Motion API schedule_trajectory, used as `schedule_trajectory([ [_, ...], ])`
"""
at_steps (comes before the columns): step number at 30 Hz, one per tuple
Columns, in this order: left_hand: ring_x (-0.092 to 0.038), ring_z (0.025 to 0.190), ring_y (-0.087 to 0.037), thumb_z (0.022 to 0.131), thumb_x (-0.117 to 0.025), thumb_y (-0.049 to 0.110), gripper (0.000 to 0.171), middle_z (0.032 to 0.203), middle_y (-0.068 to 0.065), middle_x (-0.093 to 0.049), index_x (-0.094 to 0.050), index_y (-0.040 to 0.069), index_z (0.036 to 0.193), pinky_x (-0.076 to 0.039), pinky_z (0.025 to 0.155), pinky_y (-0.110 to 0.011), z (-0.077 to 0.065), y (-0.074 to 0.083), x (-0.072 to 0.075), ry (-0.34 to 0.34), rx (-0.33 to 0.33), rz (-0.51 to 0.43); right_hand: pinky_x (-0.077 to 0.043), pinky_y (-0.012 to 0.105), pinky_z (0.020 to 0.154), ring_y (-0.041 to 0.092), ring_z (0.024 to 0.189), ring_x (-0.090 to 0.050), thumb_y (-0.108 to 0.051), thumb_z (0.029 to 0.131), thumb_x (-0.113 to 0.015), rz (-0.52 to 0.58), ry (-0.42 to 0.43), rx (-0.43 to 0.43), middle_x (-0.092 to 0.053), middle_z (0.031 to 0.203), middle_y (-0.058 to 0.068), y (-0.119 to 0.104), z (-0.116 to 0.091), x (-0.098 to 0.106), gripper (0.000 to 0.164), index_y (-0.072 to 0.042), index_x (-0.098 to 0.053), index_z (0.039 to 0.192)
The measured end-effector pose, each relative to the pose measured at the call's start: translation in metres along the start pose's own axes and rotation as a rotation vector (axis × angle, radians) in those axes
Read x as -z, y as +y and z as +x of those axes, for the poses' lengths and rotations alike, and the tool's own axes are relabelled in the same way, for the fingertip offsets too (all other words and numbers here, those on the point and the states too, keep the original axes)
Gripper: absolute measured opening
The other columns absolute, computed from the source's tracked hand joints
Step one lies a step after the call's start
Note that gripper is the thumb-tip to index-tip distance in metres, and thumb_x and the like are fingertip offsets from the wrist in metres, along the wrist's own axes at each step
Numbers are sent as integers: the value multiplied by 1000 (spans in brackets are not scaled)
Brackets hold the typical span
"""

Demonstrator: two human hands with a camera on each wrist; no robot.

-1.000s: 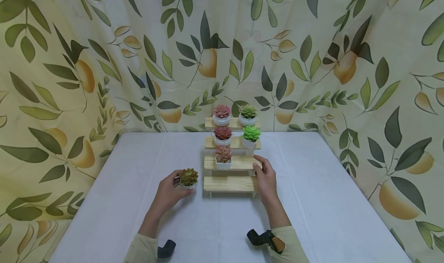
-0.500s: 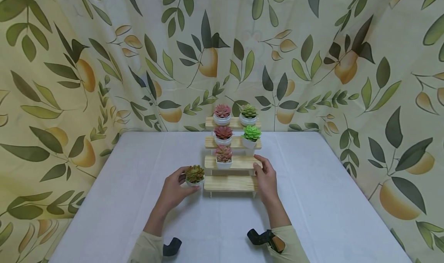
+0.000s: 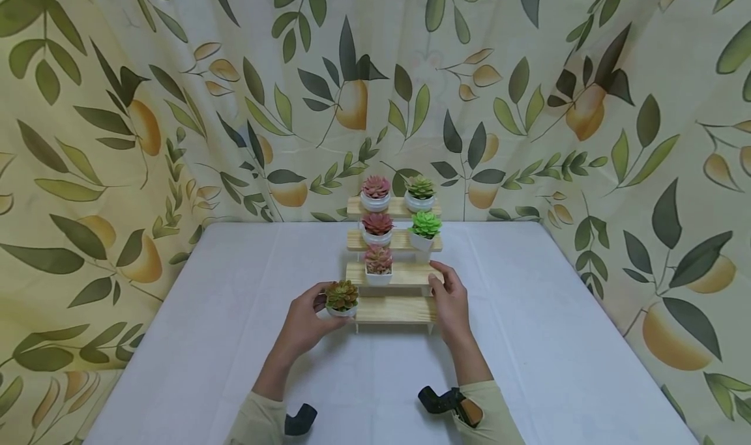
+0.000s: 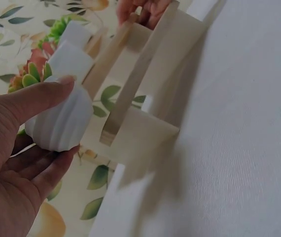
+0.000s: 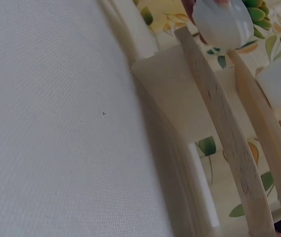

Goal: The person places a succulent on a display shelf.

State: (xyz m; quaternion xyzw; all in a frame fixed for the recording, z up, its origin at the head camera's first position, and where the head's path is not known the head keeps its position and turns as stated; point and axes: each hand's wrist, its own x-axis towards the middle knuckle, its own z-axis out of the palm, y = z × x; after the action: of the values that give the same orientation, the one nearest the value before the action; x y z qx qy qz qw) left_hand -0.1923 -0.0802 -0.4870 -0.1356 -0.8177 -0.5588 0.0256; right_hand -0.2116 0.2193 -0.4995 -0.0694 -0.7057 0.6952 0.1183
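Note:
My left hand holds a small potted succulent with brownish-green leaves, at the left end of the lowest step of a tiered wooden plant stand. In the left wrist view, thumb and fingers wrap round its ribbed white pot, which is raised above the bottom slat. On the stand's right side, my right hand grips the end of the second-lowest step. Parts of its fingers are hidden behind the wood. A pink-green succulent in a square white pot stands on that step's left half.
Higher steps carry a dark red succulent, a bright green one, a pink one and a dull green one. A white cloth covers the table. Behind it hangs a leaf-and-fruit patterned curtain.
My left hand has carried the brownish-green succulent rightward, from beside the stand to the left end of its lowest step. The right hand and the stand have stayed in place.

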Motion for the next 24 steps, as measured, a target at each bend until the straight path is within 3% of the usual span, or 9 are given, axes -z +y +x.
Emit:
schedule_trajectory([
  [18,-63,119,-33,75,-96,14,71,129,-14,-65,-62,3,137,-56,98,-37,0,12,-17,-20,-10,-30,-44,43,106,15,135,-45,-17,109,-55,5,13,-4,-47,154,0,-1,-1,-2,33,-13,-59,141],
  [24,-63,118,-32,76,-96,17,72,129,-15,-64,-61,1,137,-56,97,-36,0,17,-24,-34,-36,-51,-44,46,107,18,135,-45,-17,109,-54,2,6,0,-45,157,6,-1,1,-2,34,-11,-58,142],
])
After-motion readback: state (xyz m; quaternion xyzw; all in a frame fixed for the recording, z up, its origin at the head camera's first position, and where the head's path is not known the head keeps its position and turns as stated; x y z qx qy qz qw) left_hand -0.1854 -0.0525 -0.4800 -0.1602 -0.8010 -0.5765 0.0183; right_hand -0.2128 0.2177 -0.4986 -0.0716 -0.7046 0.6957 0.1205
